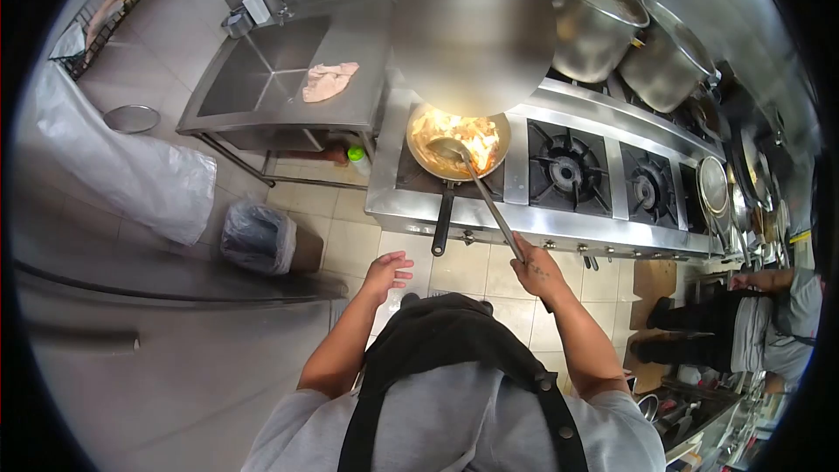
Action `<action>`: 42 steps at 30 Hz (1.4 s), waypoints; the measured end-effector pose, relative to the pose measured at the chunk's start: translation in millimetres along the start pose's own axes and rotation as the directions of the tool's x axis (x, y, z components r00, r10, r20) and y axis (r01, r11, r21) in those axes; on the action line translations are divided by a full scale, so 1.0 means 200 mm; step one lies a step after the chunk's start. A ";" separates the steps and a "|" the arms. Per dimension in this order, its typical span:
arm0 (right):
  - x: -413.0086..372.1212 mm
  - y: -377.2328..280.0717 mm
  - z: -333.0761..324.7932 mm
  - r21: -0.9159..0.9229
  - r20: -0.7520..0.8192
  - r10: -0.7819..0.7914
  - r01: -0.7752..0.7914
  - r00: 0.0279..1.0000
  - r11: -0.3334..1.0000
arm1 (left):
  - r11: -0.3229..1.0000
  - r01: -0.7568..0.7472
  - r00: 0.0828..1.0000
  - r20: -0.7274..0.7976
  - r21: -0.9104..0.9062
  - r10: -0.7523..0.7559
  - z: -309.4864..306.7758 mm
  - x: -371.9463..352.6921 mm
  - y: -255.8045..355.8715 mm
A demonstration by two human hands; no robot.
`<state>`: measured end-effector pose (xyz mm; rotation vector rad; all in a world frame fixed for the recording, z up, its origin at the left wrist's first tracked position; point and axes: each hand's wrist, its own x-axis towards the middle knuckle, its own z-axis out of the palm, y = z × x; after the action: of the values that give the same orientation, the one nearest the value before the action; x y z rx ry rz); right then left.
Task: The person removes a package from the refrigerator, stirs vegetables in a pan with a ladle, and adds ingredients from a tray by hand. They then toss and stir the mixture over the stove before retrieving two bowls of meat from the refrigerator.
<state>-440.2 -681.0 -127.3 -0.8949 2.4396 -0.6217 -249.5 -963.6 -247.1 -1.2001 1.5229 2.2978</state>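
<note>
My right hand (535, 267) is wrapped round the long handle of a metal ladle (490, 201), whose bowl rests among the food in a frying pan (417, 156). The pan sits on the leftmost front burner, its black handle (444, 223) pointing toward me with no hand on it. Pale and orange pieces of food (476, 135) fill the pan, partly lit very brightly. To the left of the pan handle, my left hand (389, 274) hangs in the air, fingers apart and holding nothing. A blurred round patch hides the area just behind the pan.
Right of the pan are more burners (566, 170). Large stockpots (599, 22) stand behind them. A steel sink (262, 65) with a pink cloth (330, 80) is at left, above a lined bin (260, 236). Another person (743, 323) stands at the far right.
</note>
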 end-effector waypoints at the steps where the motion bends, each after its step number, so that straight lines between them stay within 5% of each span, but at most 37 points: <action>1: 0.01 -0.04 -0.01 0.009 -0.025 -0.005 0.005 1.000 1.000 | 1.000 -0.008 1.000 -0.008 -0.001 0.008 -0.02 -0.01 0.00; 3: 0.04 -0.13 -0.03 0.027 -0.051 -0.010 0.012 0.999 1.000 | 0.999 0.026 0.999 -0.034 -0.034 -0.027 -0.06 -0.05 -0.02; 5: 0.12 -0.22 -0.07 -0.241 -0.039 0.076 -0.083 0.996 0.967 | 0.999 0.032 0.998 -0.056 -0.019 -0.033 -0.08 -0.06 -0.04; 11: 0.42 -0.10 0.12 -0.476 -0.085 0.074 -0.105 0.994 0.873 | 0.995 0.092 0.991 -0.102 0.029 -0.089 -0.29 0.04 -0.28; 15: 0.34 -0.02 -0.05 -0.450 0.011 0.115 -0.097 0.993 0.888 | 0.979 0.199 0.959 -0.199 -0.038 -0.202 -0.48 0.01 -0.50; 19: 0.41 0.00 0.02 -0.318 -0.136 0.123 -0.161 0.983 0.934 | 0.949 0.296 0.917 -0.247 -0.109 -0.315 -0.59 -0.04 -0.71; 28: 0.28 0.05 0.11 -0.075 -0.169 0.013 -0.026 0.986 0.997 | 0.894 0.444 0.831 -0.400 0.061 -0.386 -0.79 -0.13 -1.03; 31: 0.27 0.03 0.23 0.013 -0.265 0.186 -0.189 0.946 0.982 | 0.882 0.472 0.812 -0.397 0.012 -0.429 -0.82 -0.13 -1.04; 37: 0.19 -0.06 0.19 0.138 -0.291 0.040 0.000 0.956 0.990 | 0.977 0.150 0.972 -0.201 0.151 -0.118 -0.51 0.10 -0.56; 42: 0.27 -0.08 0.18 0.048 -0.255 0.288 -0.285 0.923 0.957 | 0.976 -0.141 0.989 0.073 0.167 0.131 0.03 0.19 -0.03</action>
<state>-448.6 -738.7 -161.0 -0.4577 2.7272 -0.6758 -274.8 -967.3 -276.1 -1.0020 1.7900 2.2055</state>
